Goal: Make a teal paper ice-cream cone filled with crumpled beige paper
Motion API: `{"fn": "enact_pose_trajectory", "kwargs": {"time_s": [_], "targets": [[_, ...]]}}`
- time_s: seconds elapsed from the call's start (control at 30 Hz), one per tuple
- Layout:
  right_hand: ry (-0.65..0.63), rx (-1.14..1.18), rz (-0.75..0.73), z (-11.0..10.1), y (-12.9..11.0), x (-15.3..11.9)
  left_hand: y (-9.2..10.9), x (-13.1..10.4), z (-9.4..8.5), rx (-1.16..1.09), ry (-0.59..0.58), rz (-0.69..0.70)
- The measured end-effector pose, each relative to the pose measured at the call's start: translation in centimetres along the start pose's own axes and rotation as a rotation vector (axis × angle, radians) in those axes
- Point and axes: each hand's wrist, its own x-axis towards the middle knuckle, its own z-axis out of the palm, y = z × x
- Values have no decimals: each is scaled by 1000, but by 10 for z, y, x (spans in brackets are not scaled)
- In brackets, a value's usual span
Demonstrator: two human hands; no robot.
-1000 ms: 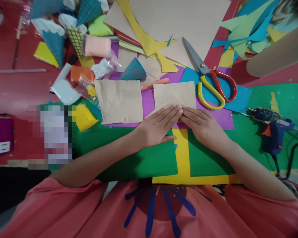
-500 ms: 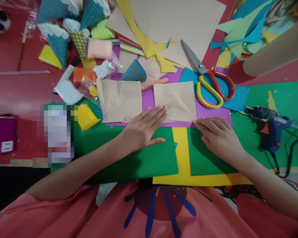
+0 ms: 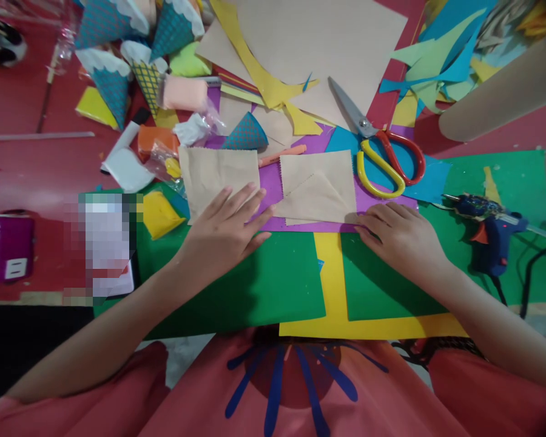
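Note:
Two small brown paper bags with zigzag edges lie side by side on purple sheet. My left hand lies palm down with fingers apart, over the lower part of the left paper bag and the gap beside it. The right paper bag has a triangular fold across its lower part. My right hand has its fingers curled together at that bag's lower right corner, which the fingertips partly hide. Scissors with one yellow and one red handle rest partly open just beyond my right hand.
A blue glue gun lies on green sheet at right, near a cardboard tube. Paper cones and wrapped clay packs crowd the back left. An orange marker and a patterned blue cone lie behind the bags.
My left hand has moved left, off the right bag and onto the left one, its fingers spreading. My right hand stays at the right bag's corner. The fold now shows more fully.

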Motion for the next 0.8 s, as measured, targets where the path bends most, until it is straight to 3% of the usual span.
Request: {"fn": "enact_pose_trajectory", "kwargs": {"time_s": [0.2,0.33,0.47,0.53,0.63,0.73,0.8], "targets": [[-38,-158,-113,-3,0,10,15,28,-5,101,83,44],[-15,-119,-176,-4,7,17,33,52,2,73,100,155],[46,-21,-136,-14,17,30,43,74,6,65,24,128],[137,60,-113,-20,21,37,42,81,2,36,-17,73],[301,300,23,-24,23,46,32,87,-8,-182,11,-53],[403,707,265,-17,17,51,20,88,-12,-634,81,-202],[406,999,355,-6,8,54,15,88,-9,-955,131,-324]]}}
